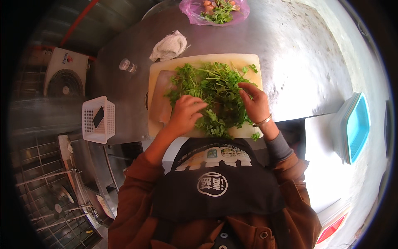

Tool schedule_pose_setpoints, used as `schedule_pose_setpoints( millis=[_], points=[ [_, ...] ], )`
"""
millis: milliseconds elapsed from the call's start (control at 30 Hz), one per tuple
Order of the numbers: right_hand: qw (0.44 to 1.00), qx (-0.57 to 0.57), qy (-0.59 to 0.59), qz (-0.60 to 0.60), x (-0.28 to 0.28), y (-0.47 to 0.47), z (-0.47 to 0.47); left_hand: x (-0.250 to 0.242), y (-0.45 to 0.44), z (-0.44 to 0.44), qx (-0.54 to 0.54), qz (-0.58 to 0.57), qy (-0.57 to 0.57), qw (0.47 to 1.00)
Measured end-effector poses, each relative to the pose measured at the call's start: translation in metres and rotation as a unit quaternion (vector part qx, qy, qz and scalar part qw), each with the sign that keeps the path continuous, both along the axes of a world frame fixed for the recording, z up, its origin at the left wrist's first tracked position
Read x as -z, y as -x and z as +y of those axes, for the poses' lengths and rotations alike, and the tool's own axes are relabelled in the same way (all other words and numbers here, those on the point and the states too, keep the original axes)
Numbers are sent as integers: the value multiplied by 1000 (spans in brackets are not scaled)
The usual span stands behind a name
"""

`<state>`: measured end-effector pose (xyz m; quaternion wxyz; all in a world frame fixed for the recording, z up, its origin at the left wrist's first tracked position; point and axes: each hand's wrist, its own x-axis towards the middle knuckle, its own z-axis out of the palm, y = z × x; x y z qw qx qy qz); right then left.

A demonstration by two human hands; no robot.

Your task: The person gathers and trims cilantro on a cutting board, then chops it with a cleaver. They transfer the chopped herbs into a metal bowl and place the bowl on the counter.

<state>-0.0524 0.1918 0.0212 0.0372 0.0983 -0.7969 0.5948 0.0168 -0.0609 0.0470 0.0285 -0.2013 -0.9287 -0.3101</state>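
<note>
A loose heap of leafy green herb, probably cilantro (217,84), covers most of a yellowed cutting board (205,58). My left hand (186,113) is over the heap's near left side, fingers apart, with nothing visible in them. At the right edge of the heap is my right hand (256,102), a bracelet on its wrist. Its thumb and forefinger tips are close together by the stems; whether they pinch one is unclear. A broad-bladed cleaver (160,93) lies flat on the board's left side, partly under the leaves, its handle mostly hidden.
On the metal table (124,102) are a crumpled white cloth (169,46), a small clear container (127,65) and a white plastic basket (99,132) holding a dark phone-like object (99,117). A pink plastic bag (192,14) with herb scraps and eggshells sits beyond. Stacked blue-topped baskets (353,127) stand right.
</note>
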Motion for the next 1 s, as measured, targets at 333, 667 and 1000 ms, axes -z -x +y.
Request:
schedule_pose_setpoints(
  millis=[333,667,1000],
  points=[
    [962,15,-273,10,59,88,18,20,60,-83,-215,-43,-18,975],
    [865,-40,-454,-211,43,93,-21,55,156,-88,-173,-168,80,967],
    [866,-104,-470,-135,47,75,-25,56,147,-58,-150,-248,266,919]
  ],
)
